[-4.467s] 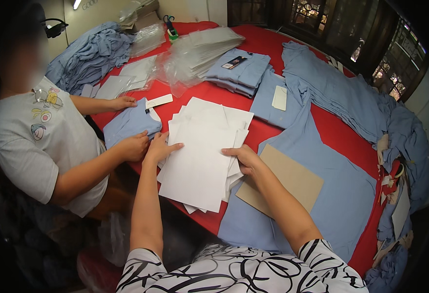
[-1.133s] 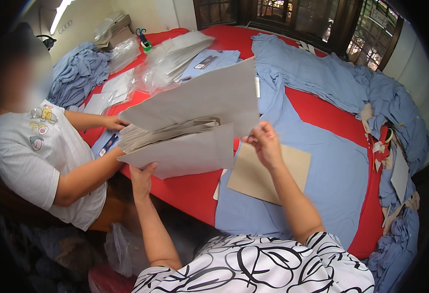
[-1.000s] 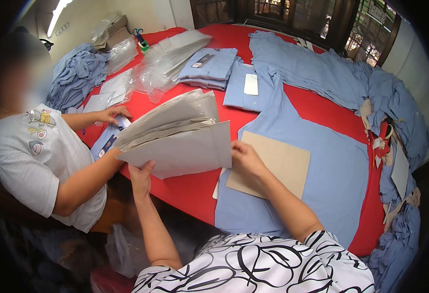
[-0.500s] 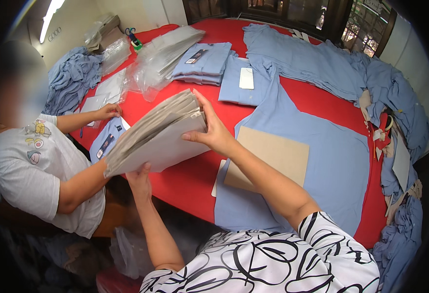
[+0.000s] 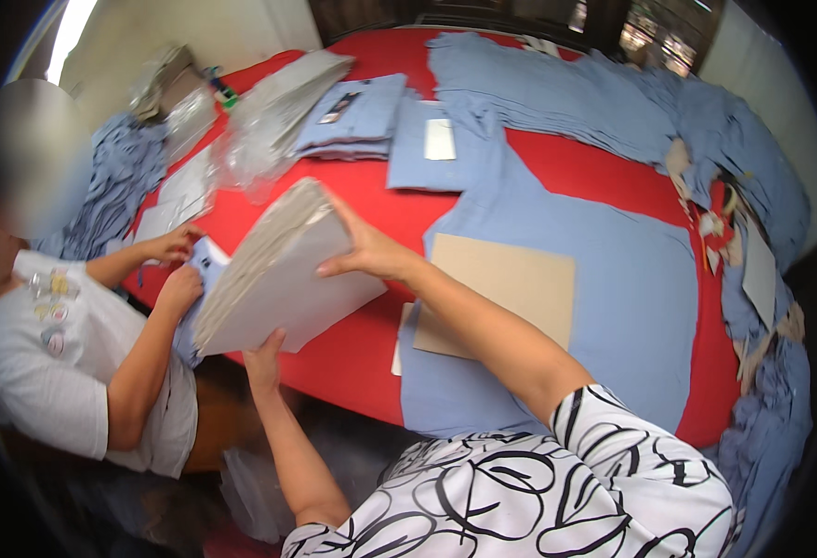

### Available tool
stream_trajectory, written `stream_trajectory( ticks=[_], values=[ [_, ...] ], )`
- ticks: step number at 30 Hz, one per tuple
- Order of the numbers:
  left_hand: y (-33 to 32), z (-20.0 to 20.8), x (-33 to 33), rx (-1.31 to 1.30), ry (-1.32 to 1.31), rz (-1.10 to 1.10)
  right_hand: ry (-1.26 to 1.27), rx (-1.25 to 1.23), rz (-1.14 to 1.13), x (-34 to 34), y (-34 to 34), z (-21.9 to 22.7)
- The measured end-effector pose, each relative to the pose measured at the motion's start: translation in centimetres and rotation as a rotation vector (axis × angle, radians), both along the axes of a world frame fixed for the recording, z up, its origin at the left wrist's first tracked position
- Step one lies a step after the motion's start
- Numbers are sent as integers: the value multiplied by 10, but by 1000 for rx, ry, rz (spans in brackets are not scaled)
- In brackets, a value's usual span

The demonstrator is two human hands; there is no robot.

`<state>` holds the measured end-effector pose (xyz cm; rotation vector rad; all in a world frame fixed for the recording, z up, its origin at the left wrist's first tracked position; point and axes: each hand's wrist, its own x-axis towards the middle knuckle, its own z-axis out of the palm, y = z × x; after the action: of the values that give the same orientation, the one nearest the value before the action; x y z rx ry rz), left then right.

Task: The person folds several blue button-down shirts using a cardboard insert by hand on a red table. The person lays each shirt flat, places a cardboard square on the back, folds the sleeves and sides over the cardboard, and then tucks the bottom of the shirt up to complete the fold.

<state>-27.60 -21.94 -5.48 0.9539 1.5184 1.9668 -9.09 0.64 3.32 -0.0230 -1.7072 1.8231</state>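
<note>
A thick stack of pale grey card sheets is tilted on edge above the red tabletop, left of the brown cardboard sheet. The left hand grips its lower edge with closed fingers, and the right hand clasps its upper edge.

Bright even light across the red cloth-covered tabletop, glaring white strip lamp at the upper left, soft shadow under the lifted stack, strong fisheye bending, black vignette at the rim, slight blur near the edges
</note>
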Motion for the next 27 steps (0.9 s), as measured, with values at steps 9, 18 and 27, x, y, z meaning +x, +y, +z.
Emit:
stream_trajectory(
  ticks=[9, 18, 27],
  values=[
    [29, 42, 55, -199, 269, 43, -174, -25, -292, 68, 3, 5],
    [95, 57, 280, -54, -806, -897, -412, -201, -946, 337, -29, 39],
    [139, 43, 480, -436, -844, -1030, -1240, 287, -1227, 490, -52, -6]
  ],
)
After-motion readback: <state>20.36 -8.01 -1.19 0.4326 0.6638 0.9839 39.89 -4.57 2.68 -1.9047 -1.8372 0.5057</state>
